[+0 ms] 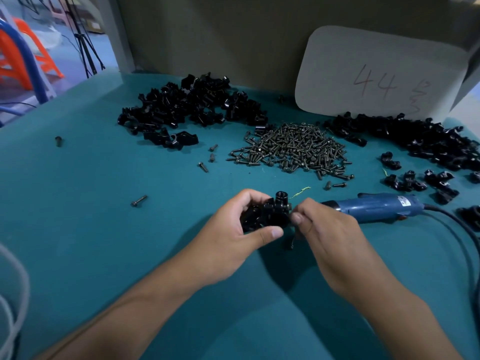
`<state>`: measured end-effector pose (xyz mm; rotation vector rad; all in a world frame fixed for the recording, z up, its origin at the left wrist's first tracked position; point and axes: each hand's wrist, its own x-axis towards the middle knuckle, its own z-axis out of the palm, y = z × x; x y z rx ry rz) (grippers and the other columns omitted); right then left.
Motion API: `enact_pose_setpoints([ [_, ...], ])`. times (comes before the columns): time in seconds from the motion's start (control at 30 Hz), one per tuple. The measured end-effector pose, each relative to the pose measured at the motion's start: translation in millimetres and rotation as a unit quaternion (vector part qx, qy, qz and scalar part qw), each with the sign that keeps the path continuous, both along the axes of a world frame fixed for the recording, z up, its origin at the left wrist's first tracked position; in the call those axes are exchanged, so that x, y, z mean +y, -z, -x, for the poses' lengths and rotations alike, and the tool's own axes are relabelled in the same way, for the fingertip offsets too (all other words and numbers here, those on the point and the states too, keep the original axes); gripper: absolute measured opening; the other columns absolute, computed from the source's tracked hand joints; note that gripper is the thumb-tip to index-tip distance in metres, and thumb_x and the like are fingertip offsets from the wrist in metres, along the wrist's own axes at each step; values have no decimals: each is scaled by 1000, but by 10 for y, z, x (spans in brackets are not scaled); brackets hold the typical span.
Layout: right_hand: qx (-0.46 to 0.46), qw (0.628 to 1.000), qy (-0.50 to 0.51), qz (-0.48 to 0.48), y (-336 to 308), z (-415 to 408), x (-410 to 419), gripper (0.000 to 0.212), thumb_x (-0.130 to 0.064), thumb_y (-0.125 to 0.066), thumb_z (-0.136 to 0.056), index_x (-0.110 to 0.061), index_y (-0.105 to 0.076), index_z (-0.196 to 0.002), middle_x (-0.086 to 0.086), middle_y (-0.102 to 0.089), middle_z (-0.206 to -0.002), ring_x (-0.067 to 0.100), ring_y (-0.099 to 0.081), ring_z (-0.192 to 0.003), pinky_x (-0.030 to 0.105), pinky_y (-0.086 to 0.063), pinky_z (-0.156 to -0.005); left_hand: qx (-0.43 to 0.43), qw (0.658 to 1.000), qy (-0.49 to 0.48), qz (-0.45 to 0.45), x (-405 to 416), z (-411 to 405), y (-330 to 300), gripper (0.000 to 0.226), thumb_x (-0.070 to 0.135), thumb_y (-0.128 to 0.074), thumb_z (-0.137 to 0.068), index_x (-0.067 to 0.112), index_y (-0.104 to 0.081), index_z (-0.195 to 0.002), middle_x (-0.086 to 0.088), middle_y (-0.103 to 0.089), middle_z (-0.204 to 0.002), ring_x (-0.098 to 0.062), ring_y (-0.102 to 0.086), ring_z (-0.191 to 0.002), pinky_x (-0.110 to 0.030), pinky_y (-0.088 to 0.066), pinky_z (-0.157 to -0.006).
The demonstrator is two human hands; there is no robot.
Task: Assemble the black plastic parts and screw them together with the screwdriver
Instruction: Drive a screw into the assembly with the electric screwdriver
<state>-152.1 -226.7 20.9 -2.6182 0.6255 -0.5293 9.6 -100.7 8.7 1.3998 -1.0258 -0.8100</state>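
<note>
My left hand [233,229] grips a black plastic assembly [272,213] just above the teal table, thumb along its lower edge. My right hand [319,229] pinches a small screw [289,207] at the assembly's right side. The blue electric screwdriver [376,207] lies on the table right behind my right hand, with its cable trailing off to the right. Dark screws form a heap [293,149] in the middle of the table. Black plastic parts are piled at the back left [192,107] and at the right [415,139].
Loose screws [139,200] lie scattered on the teal table [91,229] at the left. A white card marked 44 [379,71] leans on the back wall. White cable [13,294] loops at the left edge. Several stray black parts [420,180] lie right of the screwdriver.
</note>
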Motion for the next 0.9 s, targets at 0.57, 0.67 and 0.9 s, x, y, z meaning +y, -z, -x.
enact_pose_setpoints([
  [0.57, -48, 999, 15, -3, -18, -6, -31, 13, -56, -43, -101, -45, -48, -96, -29, -57, -97, -4, -54, -89, 10, -39, -76, 17, 1000, -15, -1, -23, -42, -28, 30, 6, -74, -88, 13, -60, -114, 8, -67, -96, 4, -61, -82, -10, -45, -77],
  [0.67, -26, 998, 39, -29, 2, -19, -12, 39, -66, -30, -99, -37, -50, -83, -23, -62, -82, 3, -58, -77, 26, -45, -66, 21, 1000, -4, -5, -41, -30, 38, 30, 5, -74, -89, 14, -60, -113, 11, -67, -94, 6, -60, -79, -9, -43, -75],
  [0.9, -91, 956, 256, -106, -147, 153, -336, 59, -62, -33, -100, -27, -62, -63, -10, -67, -58, 7, -61, -60, 28, -48, -60, 111, 992, -57, 18, -58, -131, 48, 39, 28, -80, -75, 20, -65, -111, 13, -72, -88, -4, -64, -83, -16, -49, -80],
])
